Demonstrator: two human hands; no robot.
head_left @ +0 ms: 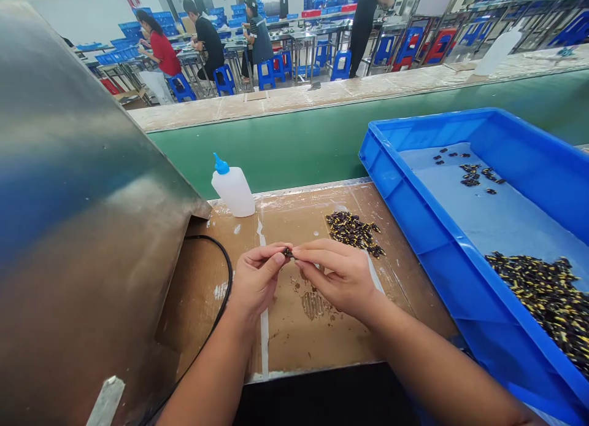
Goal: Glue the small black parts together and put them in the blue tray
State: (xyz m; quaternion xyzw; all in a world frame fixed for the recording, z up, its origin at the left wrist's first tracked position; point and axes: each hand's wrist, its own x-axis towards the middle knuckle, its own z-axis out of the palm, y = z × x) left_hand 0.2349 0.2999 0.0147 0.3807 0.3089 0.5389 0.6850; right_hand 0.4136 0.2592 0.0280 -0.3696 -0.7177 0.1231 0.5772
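Observation:
Between the fingertips of both hands is a small dark part, too small for me to name. My left hand pinches it between thumb and forefinger. From the other side, my right hand meets it with thumb and fingers closed together. Just beyond my right hand lies a pile of small black-and-yellow parts on the cardboard-covered bench. A white squeeze bottle with a blue nozzle stands behind my left hand.
A blue bin on the right holds a large heap of similar parts and a few scattered ones. A metal housing rises at left, beside a black cable. Behind a green ledge, several people sit or stand near benches.

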